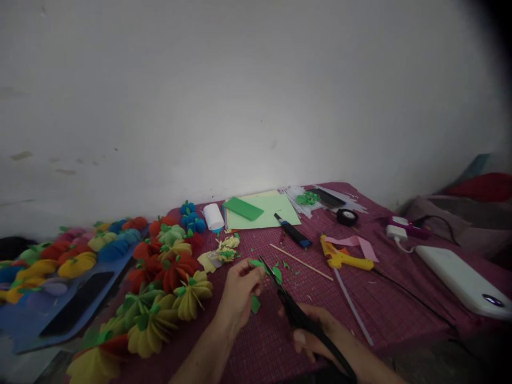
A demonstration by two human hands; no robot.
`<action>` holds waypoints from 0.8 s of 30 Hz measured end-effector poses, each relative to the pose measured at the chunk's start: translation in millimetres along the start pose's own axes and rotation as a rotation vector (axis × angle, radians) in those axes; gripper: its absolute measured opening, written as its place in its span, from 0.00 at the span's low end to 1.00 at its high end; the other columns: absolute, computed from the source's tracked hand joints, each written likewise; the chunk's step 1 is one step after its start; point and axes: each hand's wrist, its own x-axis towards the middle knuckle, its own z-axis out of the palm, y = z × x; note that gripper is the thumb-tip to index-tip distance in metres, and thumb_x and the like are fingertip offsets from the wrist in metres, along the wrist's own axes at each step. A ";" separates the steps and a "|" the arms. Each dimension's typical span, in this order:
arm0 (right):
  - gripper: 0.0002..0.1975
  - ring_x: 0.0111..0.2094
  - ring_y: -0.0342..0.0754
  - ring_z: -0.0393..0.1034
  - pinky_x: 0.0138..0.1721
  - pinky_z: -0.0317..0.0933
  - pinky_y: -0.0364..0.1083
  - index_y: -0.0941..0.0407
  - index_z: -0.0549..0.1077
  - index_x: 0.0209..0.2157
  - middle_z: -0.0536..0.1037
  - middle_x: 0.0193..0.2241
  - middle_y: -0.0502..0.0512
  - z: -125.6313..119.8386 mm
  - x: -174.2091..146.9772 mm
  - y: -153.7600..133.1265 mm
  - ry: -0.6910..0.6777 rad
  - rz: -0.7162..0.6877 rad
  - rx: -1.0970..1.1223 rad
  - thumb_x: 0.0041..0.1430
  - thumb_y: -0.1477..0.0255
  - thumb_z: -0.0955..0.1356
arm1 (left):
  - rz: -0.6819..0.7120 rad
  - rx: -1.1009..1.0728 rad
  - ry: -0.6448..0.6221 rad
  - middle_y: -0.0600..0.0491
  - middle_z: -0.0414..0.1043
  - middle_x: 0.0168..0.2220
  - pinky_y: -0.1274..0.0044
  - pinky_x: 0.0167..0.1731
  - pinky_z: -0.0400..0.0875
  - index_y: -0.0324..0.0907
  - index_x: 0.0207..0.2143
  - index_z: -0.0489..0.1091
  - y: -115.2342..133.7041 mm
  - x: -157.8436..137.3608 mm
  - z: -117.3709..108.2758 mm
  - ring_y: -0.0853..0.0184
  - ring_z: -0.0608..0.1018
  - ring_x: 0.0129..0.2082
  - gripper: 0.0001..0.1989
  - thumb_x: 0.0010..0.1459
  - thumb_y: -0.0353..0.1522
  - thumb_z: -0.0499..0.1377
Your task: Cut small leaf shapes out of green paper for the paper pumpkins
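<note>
Between the fingertips of my left hand (239, 292) is a small piece of green paper (256, 263). My right hand (320, 333) is wrapped round the handles of black scissors (298, 314), whose blades point up and left beside the green piece. Whether the blades touch it I cannot tell. Small green paper scraps (286, 265) lie on the cloth just past the blades. Another green piece (255, 304) shows below my left fingers.
Folded-paper pumpkins (151, 325) crowd the left side. At the back are a green strip (244, 208), pale sheets (276, 202) and a utility knife (294, 232). A wooden stick (302, 262), yellow glue gun (344, 260), tape measure (347, 216) and white power bank (460, 277) lie rightward.
</note>
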 end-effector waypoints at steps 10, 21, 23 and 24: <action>0.23 0.19 0.38 0.57 0.21 0.53 0.39 0.58 0.70 0.44 0.67 0.21 0.46 -2.3 -1.4 1.4 0.008 0.009 -0.030 0.51 0.57 0.69 | 0.026 0.024 0.013 0.60 0.58 0.16 0.83 0.15 0.53 0.39 0.16 0.64 -2.2 0.7 -0.2 0.77 0.58 0.16 0.09 0.39 0.30 0.63; 0.24 0.19 0.38 0.57 0.21 0.53 0.39 0.57 0.70 0.45 0.65 0.22 0.46 0.2 0.3 8.1 0.021 0.003 -0.008 0.51 0.57 0.69 | 0.040 0.047 0.020 0.60 0.58 0.16 0.82 0.15 0.53 0.39 0.17 0.64 -2.6 1.0 -0.8 0.77 0.59 0.16 0.10 0.39 0.32 0.63; 0.24 0.19 0.38 0.56 0.20 0.53 0.39 0.57 0.71 0.45 0.65 0.21 0.45 1.2 0.5 9.3 0.038 0.012 -0.007 0.50 0.57 0.69 | 0.032 0.047 0.027 0.60 0.58 0.16 0.82 0.15 0.53 0.39 0.17 0.65 -2.5 0.9 -0.4 0.77 0.59 0.16 0.10 0.39 0.32 0.64; 0.24 0.19 0.39 0.56 0.20 0.53 0.39 0.57 0.71 0.45 0.65 0.21 0.45 1.5 0.6 9.6 0.044 0.016 -0.008 0.50 0.57 0.69 | 0.030 0.046 0.031 0.60 0.58 0.16 0.82 0.15 0.53 0.39 0.17 0.65 -2.3 0.8 -0.2 0.76 0.59 0.16 0.10 0.39 0.32 0.64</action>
